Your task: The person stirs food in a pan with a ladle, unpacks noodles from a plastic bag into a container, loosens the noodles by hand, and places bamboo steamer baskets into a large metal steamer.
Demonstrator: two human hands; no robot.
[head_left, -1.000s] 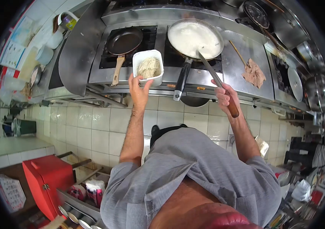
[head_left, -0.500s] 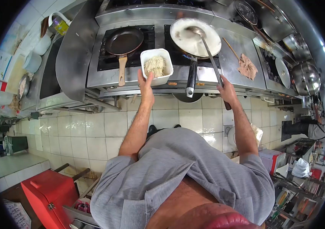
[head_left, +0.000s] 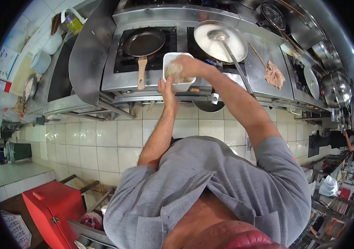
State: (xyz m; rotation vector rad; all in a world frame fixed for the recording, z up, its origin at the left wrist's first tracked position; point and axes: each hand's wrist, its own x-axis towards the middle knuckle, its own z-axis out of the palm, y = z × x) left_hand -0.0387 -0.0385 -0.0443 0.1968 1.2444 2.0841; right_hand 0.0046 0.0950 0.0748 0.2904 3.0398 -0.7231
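My left hand [head_left: 167, 89] is closed around the near left side of a white plastic container [head_left: 182, 87]. Inside it lies a bundle of thin pale dry noodles [head_left: 172, 69]. My right hand [head_left: 190, 67] reaches over from the right into the container, at the noodles; its fingers are smeared by motion. To the right, a frying pan [head_left: 244, 49] with foamy white liquid [head_left: 204, 36] sits over a lit burner. A metal ladle [head_left: 231, 58] rests in that pan with its bowl in the liquid and its handle over the near rim, untouched.
An empty dark frying pan [head_left: 144, 41] with a wooden handle stands on the left burner. On the steel counter at right lie a crumpled cloth [head_left: 274, 75] and a thin wooden stick [head_left: 258, 54]. A red cabinet [head_left: 52, 209] is behind me at left; another person [head_left: 341, 140] stands far right.
My right hand has let go of the ladle and moved left into the container. The ladle now leans in the pan. My left hand still holds the container.
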